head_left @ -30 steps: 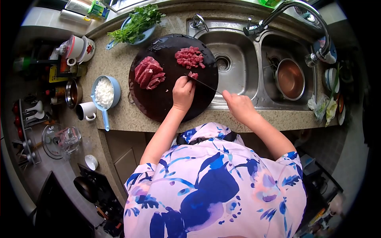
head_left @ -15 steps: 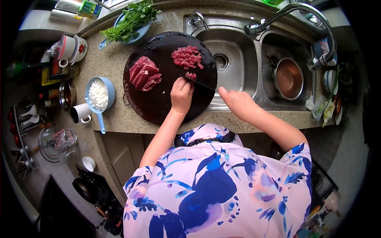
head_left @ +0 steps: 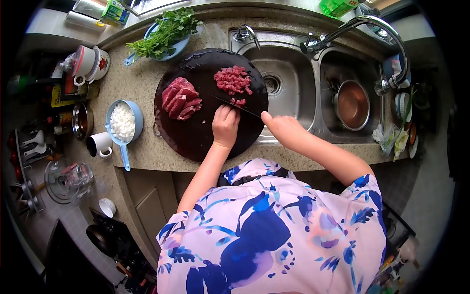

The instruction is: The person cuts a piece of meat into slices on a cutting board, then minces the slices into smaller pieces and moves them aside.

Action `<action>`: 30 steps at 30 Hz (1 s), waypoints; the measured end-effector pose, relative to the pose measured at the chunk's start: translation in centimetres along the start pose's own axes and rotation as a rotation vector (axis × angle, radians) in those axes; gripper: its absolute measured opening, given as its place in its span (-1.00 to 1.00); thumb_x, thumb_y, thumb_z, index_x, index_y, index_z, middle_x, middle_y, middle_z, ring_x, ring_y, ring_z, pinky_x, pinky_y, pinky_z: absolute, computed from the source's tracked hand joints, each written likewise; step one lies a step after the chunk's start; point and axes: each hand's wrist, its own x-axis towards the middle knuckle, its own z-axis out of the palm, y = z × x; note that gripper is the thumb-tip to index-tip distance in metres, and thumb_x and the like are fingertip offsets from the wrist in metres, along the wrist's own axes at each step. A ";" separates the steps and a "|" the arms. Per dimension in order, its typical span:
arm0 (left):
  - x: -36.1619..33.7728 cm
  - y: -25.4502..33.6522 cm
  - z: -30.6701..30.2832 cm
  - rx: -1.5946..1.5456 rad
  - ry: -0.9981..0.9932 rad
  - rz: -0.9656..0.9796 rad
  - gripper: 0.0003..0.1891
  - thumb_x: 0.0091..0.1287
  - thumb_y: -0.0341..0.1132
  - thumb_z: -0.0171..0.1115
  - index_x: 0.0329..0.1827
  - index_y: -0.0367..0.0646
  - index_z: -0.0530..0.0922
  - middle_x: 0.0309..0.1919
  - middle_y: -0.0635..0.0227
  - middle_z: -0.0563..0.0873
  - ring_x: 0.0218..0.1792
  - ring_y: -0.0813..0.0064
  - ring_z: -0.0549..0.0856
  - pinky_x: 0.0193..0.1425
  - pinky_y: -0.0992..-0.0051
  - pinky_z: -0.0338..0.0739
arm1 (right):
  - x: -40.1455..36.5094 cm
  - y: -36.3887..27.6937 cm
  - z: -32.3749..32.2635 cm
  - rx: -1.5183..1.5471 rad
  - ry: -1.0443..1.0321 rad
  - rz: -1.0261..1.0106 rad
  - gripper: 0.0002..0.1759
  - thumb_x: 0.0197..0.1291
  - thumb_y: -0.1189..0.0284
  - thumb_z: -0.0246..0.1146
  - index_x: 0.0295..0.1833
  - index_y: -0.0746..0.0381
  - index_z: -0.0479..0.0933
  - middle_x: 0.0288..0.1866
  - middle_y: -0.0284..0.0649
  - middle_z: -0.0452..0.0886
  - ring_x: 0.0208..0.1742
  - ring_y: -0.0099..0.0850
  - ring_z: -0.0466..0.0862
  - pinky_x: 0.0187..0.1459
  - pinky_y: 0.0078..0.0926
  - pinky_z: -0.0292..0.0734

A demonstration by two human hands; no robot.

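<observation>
A round dark cutting board (head_left: 196, 139) lies on the counter. My right hand (head_left: 281, 128) is closed round the handle of a knife (head_left: 245, 109), whose blade reaches left over the board. Just below the blade, my left hand (head_left: 226, 123) rests with its fingers bent and together; what they press on is mostly hidden. A few small meat pieces (head_left: 238, 102) show at the far side of the blade. Farther up the board lies a pile of diced red meat (head_left: 233, 80). Larger slices of meat (head_left: 181, 99) sit on the board's left part.
Left of the board are a blue strainer of white pieces (head_left: 138, 120) and a white mug (head_left: 101, 144). Green herbs (head_left: 166, 34) lie in a blue container behind. To the right, a double sink (head_left: 293, 68) holds a metal bowl (head_left: 352, 105) under a curved faucet (head_left: 362, 19).
The whole view has shifted, so the board and counter appear slightly lower. The knife blade lies a little more to the left over the board, and my right hand has moved left with it.
</observation>
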 end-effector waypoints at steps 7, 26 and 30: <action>-0.2 -0.1 0.2 0.015 0.006 0.007 -0.78 0.13 -0.50 0.39 -0.14 -0.22 0.69 -0.12 0.21 0.69 -0.04 0.11 0.68 0.07 0.25 0.61 | 1.3 1.1 -0.3 -0.081 0.082 -0.051 -0.81 0.27 0.55 0.07 -0.06 0.26 0.24 -0.44 0.01 0.64 -0.33 0.06 0.71 -0.33 -0.03 0.60; 0.0 0.1 -0.1 -0.019 -0.024 0.002 -0.86 0.11 -0.52 0.37 -0.27 -0.21 0.65 -0.27 0.17 0.66 -0.15 0.08 0.66 -0.04 0.23 0.59 | 3.9 -1.5 0.2 -0.042 0.053 -0.004 -0.83 0.29 0.52 0.08 -0.04 0.22 0.28 -0.42 0.02 0.68 -0.31 0.04 0.73 -0.30 -0.03 0.62; 0.1 0.2 -0.3 -0.014 -0.009 0.008 -0.86 0.11 -0.52 0.37 -0.25 -0.21 0.66 -0.25 0.18 0.66 -0.16 0.08 0.66 -0.05 0.23 0.58 | 2.7 -1.2 -0.3 -0.006 0.042 -0.007 -0.81 0.29 0.53 0.08 -0.03 0.22 0.27 -0.41 0.02 0.68 -0.29 0.06 0.73 -0.28 -0.03 0.61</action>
